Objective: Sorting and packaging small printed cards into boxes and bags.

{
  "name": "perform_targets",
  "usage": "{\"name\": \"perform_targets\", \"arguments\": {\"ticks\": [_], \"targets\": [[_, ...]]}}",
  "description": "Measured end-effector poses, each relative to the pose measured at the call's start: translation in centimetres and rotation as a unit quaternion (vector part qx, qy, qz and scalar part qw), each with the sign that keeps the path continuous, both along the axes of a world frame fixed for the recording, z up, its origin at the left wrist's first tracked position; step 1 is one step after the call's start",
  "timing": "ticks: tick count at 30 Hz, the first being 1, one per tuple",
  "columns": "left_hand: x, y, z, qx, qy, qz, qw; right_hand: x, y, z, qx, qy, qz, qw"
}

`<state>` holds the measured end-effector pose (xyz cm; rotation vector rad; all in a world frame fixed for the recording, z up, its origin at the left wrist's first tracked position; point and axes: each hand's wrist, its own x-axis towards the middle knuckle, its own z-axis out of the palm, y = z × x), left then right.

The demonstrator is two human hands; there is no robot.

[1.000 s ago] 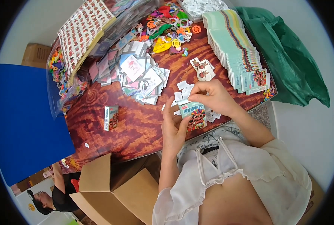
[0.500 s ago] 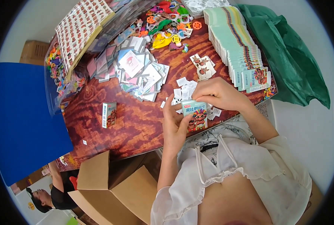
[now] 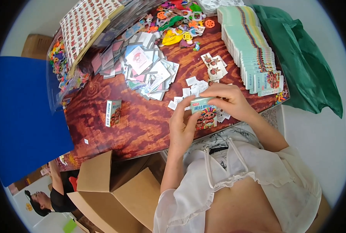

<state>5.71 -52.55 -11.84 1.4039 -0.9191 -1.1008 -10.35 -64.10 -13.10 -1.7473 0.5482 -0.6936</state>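
Observation:
Upright near the table's front edge is a small pale-green box [image 3: 206, 117] with colourful cartoon figures on its face. My left hand [image 3: 181, 125] grips it by its left side, thumb across the front. At its top edge are the bent fingers of my right hand [image 3: 232, 101], pinched against the box's top; whether a flap lies between them is hidden. Just behind the box, partly covered by my hands, lies a loose pile of small white paper squares [image 3: 193, 86]. Several stickers with brown figures [image 3: 215, 66] rest beyond that pile.
A like box [image 3: 113, 113] stands at left. Behind are a heap of square cards [image 3: 149, 73], colourful plastic trinkets [image 3: 179, 29] and a row of flat cartons [image 3: 250, 46] beside a green bag [image 3: 301, 62]. An open cardboard box [image 3: 103, 194] is below the edge; another person [image 3: 45, 198] is lower left.
My right hand's fingers have come down onto the top edge of the small box. My left index finger has lowered and bent against the box. The view has shifted slightly.

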Motion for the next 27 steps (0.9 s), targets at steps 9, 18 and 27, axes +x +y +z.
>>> {"name": "perform_targets", "arguments": {"ticks": [9, 18, 27], "targets": [[1.4, 0.6, -0.8, 0.027, -0.056, -0.057, 0.996, 0.8, -0.5, -0.2, 0.028, -0.015, 0.042, 0.999], [7.0, 2.5, 1.1, 0.031, -0.351, 0.134, 0.926, 0.4, -0.8, -0.2, 0.092, 0.059, -0.019, 0.994], [17.3, 3.8, -1.4, 0.042, -0.666, 0.229, 0.709, -1.5, -0.6, -0.4, 0.161, 0.11, -0.031, 0.98]]}}
